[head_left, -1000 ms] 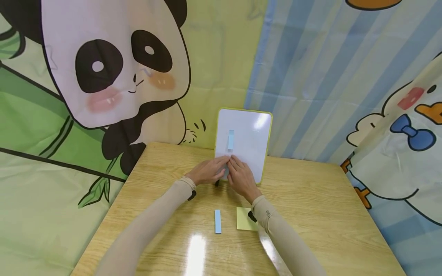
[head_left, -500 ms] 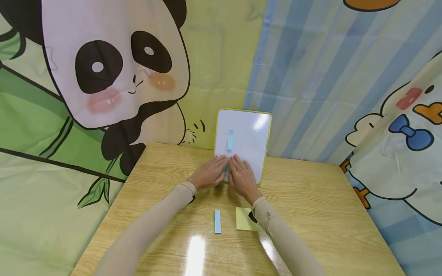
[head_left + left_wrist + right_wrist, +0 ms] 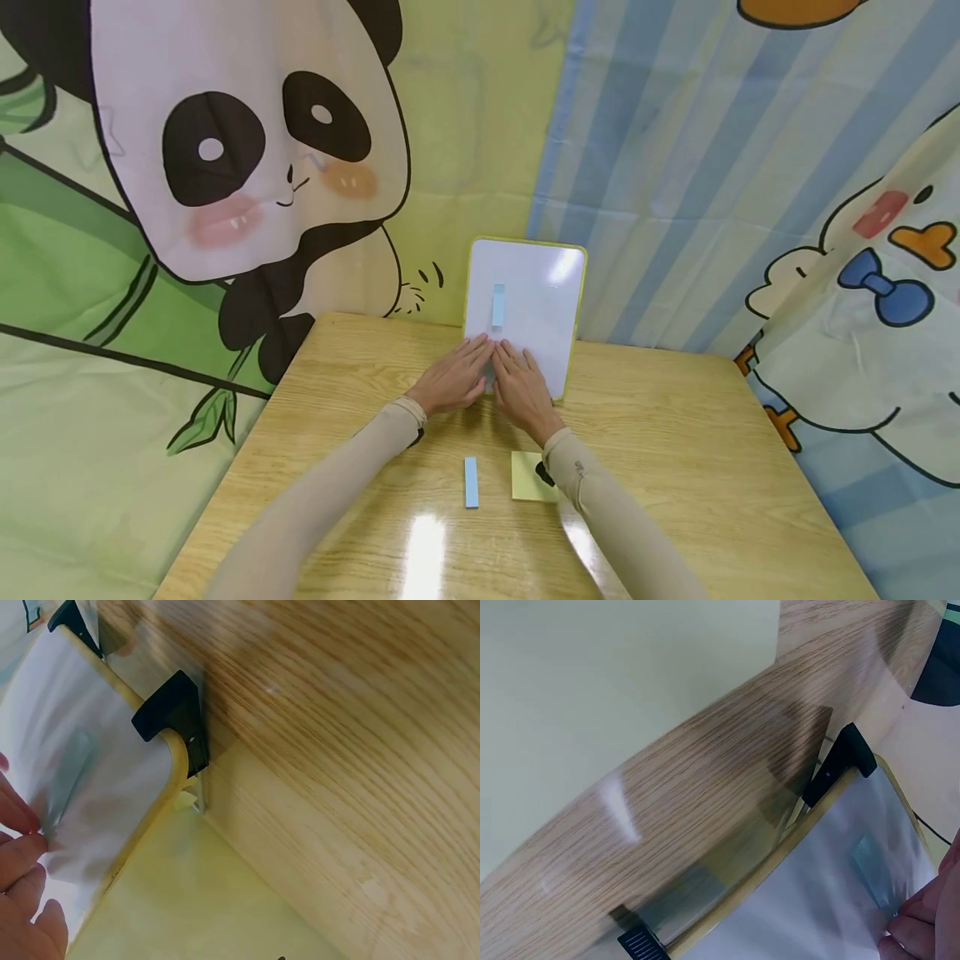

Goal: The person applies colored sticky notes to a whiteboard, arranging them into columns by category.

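A small whiteboard (image 3: 536,292) with a yellow frame leans upright at the back of the table. One light blue sticky strip (image 3: 498,306) is on its upper left part. Below it, a second blue strip (image 3: 69,776) lies against the board, mostly covered by the hands in the head view. My left hand (image 3: 450,379) presses its extended fingertips on the board at this strip's upper end. From the right, my right hand (image 3: 522,387) rests straight fingers there too, fingertips nearly meeting the left ones. The right wrist view also shows the strip (image 3: 871,871) beside the right fingers.
On the wooden table (image 3: 660,433) lie a blue sticky-strip pad (image 3: 471,482) and a yellow square sticky pad (image 3: 527,477), partly under the right wrist. Black stand feet (image 3: 176,716) hold the board's lower edge. A printed curtain (image 3: 465,125) hangs behind.
Both hands stay at the lower strip. Their fingers have straightened and lie flatter on the board, with the fingertips shifting slightly. The head view has drifted a little.
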Motion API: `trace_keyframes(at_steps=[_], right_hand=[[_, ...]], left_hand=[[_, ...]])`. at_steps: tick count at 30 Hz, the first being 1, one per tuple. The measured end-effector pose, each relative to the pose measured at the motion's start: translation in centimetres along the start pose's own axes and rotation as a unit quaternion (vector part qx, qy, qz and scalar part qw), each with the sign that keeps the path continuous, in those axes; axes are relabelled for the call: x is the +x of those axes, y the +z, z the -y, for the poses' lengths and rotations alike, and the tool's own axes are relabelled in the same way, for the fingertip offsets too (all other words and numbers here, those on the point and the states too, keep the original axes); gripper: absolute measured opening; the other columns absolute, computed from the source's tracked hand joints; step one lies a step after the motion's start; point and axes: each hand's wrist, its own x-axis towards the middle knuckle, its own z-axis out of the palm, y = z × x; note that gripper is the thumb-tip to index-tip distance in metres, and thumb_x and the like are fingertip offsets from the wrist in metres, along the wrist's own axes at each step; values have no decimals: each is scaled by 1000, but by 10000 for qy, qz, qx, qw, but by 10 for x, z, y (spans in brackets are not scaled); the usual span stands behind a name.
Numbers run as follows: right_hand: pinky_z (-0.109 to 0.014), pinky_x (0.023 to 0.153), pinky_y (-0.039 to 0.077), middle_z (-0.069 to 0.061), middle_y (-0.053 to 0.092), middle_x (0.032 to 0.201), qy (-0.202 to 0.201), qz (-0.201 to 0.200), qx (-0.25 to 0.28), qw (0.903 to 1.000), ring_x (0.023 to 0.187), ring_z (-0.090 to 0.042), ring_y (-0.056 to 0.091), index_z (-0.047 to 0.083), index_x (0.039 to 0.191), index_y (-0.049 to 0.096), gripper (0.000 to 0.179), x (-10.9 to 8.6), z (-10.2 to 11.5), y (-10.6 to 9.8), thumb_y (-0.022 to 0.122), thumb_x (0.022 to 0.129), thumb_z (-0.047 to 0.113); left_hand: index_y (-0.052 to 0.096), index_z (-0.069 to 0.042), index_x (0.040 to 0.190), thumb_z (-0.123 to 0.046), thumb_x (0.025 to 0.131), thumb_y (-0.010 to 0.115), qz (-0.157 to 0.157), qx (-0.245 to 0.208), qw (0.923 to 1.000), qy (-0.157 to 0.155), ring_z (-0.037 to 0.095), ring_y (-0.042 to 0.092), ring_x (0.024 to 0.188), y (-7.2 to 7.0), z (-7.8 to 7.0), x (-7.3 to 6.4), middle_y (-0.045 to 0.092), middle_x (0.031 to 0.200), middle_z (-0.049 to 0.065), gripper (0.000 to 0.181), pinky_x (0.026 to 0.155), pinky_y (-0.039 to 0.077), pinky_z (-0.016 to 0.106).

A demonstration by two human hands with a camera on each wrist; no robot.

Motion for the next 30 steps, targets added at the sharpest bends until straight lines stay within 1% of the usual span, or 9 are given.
trace_keyframes(at_steps=[3,7,10,12,16,20,23,26,30], right_hand=[[-54,109,33,-15,46,146,49,-9,-13,10000,138,-28,39,-4,142,46,53,-1,2,2,55,95,19],[-54,108,34,-15,47,145,166,-104,-9,9998,138,-28,39,-4,141,47,55,-4,1,3,60,92,17],[-53,107,35,-15,50,143,285,-219,-51,9993,137,-28,40,-4,139,50,53,-7,-2,1,62,91,16],[-53,106,37,-15,51,141,360,-306,-66,9989,136,-28,42,-4,138,52,52,-10,-5,-1,63,91,15],[-54,104,39,-16,53,140,438,-424,34,9981,134,-29,45,-4,136,54,50,-16,-11,-1,61,91,14],[-55,102,41,-17,53,139,540,-547,181,9969,133,-30,46,-5,135,54,47,-24,-17,0,56,92,14],[-55,102,41,-17,55,138,688,-668,216,9952,131,-30,48,-5,135,55,46,-27,-21,0,53,93,15],[-56,102,41,-17,55,137,773,-690,235,9943,131,-30,48,-4,134,56,46,-28,-21,-1,49,96,20],[-56,104,38,-16,53,140,591,-460,396,9964,132,-29,46,-3,136,54,47,-21,-13,-2,41,102,25]], left_hand=[[37,9,145,-24,98,48,62,58,10000,-42,35,32,141,2,-1,-1,39,149,23,58,115,26,47],[40,10,143,-25,97,51,11,185,9998,-67,35,34,140,2,-1,-2,41,147,23,59,114,27,48],[41,9,142,-26,98,51,7,321,9994,-155,33,33,140,1,0,-4,42,147,23,58,115,23,47],[40,9,144,-27,99,47,69,336,9991,-235,32,31,142,0,1,-6,41,147,22,58,117,19,46],[38,9,144,-27,100,46,201,21,9987,-468,32,31,142,-6,3,-12,40,148,23,58,117,17,45],[39,10,144,-28,100,47,320,-226,9971,-650,33,34,140,-11,4,-18,40,147,23,58,116,20,47],[40,9,143,-29,101,45,365,-170,9971,-649,34,36,139,-12,4,-21,41,147,22,58,115,24,49],[41,8,143,-31,101,46,319,-138,9976,-598,34,37,138,-12,3,-21,42,147,22,58,114,27,50],[44,5,143,-35,102,46,300,-164,9984,-444,32,38,138,-11,-2,-15,43,147,19,58,114,27,48]])
